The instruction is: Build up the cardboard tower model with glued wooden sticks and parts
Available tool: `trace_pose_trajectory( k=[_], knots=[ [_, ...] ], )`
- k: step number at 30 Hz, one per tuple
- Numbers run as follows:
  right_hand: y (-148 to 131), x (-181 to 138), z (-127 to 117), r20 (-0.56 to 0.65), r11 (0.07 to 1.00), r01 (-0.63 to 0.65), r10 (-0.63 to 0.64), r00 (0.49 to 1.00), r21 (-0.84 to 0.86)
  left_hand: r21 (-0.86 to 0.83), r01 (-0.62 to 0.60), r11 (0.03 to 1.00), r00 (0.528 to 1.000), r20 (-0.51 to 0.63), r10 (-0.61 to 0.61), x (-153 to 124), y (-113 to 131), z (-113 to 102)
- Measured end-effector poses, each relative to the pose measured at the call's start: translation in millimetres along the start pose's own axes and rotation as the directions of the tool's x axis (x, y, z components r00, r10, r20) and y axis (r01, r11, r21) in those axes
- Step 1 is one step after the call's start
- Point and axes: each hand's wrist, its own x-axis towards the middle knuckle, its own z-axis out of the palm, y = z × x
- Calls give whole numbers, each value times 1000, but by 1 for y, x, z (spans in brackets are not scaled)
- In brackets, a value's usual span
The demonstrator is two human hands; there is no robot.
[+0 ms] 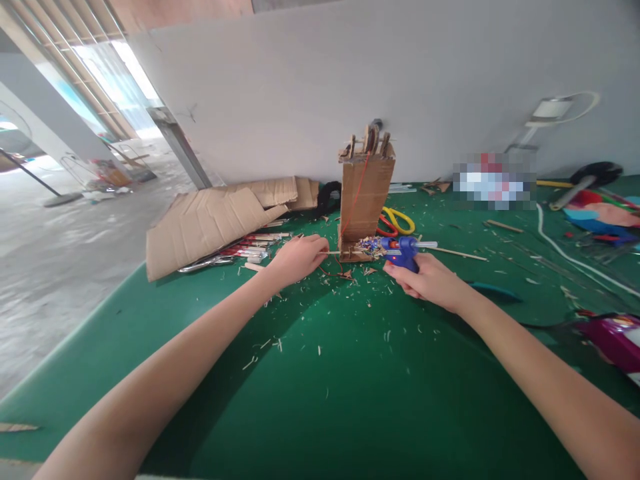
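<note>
An upright cardboard tower [367, 200] stands on the green table, with cardboard wheels [371, 139] at its top and a red string [357, 193] running down its front. My right hand [425, 277] grips a blue hot glue gun [403, 252], a clear glue stick [427, 245] poking out of its back. Its nozzle end, crusted with wood bits, is at the tower's foot; whether it touches cannot be made out. On the other side, my left hand [303, 259] is closed on a thin wooden stick [334, 253] that reaches the tower's base. Its fingertips are partly hidden.
Folded cardboard [220, 223] and packets of sticks [245, 250] lie left. Behind the tower are yellow and red scissors [399, 220]. Wood shavings litter the green table [325, 400]. A white cable [565, 257] and a purple object [615, 340] are right; a wall stands behind.
</note>
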Motion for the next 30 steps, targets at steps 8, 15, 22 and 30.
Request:
trace_pose_trajectory(
  k=[8, 15, 22, 30],
  knots=[
    [8, 6, 8, 4, 996, -27, 26, 1000, 84, -52, -3, 999, 1000, -4, 3, 2, 2, -1],
    [9, 4, 6, 23, 998, -44, 43, 999, 53, -57, 9, 998, 1000, 19, -8, 1, 4, -4],
    [10, 4, 5, 29, 998, -45, 43, 999, 45, -51, -4, 999, 1000, 24, 5, 2, 2, -1],
    [10, 3, 4, 25, 998, -51, 50, 998, 36, 1, -26, 1000, 999, 42, 26, 2, 1, 0]
  ],
)
